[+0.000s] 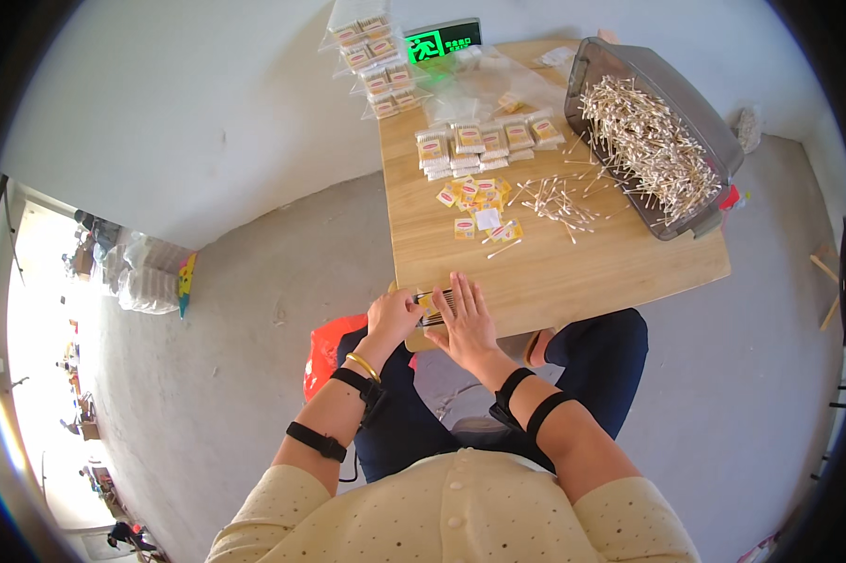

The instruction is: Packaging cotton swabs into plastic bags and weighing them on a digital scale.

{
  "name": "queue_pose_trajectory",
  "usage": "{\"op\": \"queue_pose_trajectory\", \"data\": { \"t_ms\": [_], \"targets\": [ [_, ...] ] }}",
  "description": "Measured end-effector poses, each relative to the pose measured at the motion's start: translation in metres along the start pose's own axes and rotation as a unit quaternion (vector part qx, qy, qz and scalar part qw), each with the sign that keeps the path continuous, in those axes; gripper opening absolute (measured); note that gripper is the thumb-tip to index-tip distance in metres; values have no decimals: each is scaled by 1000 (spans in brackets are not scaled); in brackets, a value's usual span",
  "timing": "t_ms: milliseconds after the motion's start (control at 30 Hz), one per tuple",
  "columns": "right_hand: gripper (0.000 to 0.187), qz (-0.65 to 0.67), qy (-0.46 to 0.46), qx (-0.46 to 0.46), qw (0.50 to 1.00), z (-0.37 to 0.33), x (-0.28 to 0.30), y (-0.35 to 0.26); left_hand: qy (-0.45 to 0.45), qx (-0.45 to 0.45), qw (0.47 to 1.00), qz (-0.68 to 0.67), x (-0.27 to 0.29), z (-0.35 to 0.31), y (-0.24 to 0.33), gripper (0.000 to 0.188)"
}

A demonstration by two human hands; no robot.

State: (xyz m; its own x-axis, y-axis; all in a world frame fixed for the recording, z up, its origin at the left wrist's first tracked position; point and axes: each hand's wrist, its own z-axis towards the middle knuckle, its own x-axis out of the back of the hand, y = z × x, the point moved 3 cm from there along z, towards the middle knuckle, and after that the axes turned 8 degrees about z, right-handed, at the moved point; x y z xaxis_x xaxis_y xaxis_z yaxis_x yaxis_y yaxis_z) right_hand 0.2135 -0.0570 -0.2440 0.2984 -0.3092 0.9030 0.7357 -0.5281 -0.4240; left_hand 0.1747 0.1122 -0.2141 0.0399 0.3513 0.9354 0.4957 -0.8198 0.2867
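At the table's near left corner, my left hand [392, 316] pinches the edge of a small pack of cotton swabs [428, 304] with a yellow label. Stretched flat, the fingers of my right hand [467, 322] rest over the pack's right side and partly cover it. Beyond my hands lie a few single swabs and a loose pile of yellow and white label cards [475, 194]. To the right of the cards, loose cotton swabs [556, 205] are scattered on the wood.
A grey plastic bin [702, 105] heaped with swabs stands at the table's [573, 272] right. Filled swab packs [468, 138] sit in rows behind the cards, with bagged packs [376, 68] stacked at the back left. A green exit sign [442, 42] leans at the wall. A red bag [324, 355] hangs below.
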Motion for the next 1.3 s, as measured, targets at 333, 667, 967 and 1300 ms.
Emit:
{"op": "queue_pose_trajectory", "data": {
  "t_ms": [333, 667, 967, 1300],
  "targets": [
    [92, 45, 7, 3, 999, 9, -14, -16, -33, 32, 999, 7, 1, -4, -6, 32],
    [100, -24, -21, 3, 999, 9, -9, -7, 39, 140, 888, -436, -46, -24, -63, 75],
    [108, -8, -33, -1, 999, 18, -24, -30, 4, 153, 896, -418, -50, -21, -60, 63],
    [69, 116, 137, -21, 983, 17, 25, 58, 118, 151, 960, -205, -31, -20, -60, 76]
  ]
}}
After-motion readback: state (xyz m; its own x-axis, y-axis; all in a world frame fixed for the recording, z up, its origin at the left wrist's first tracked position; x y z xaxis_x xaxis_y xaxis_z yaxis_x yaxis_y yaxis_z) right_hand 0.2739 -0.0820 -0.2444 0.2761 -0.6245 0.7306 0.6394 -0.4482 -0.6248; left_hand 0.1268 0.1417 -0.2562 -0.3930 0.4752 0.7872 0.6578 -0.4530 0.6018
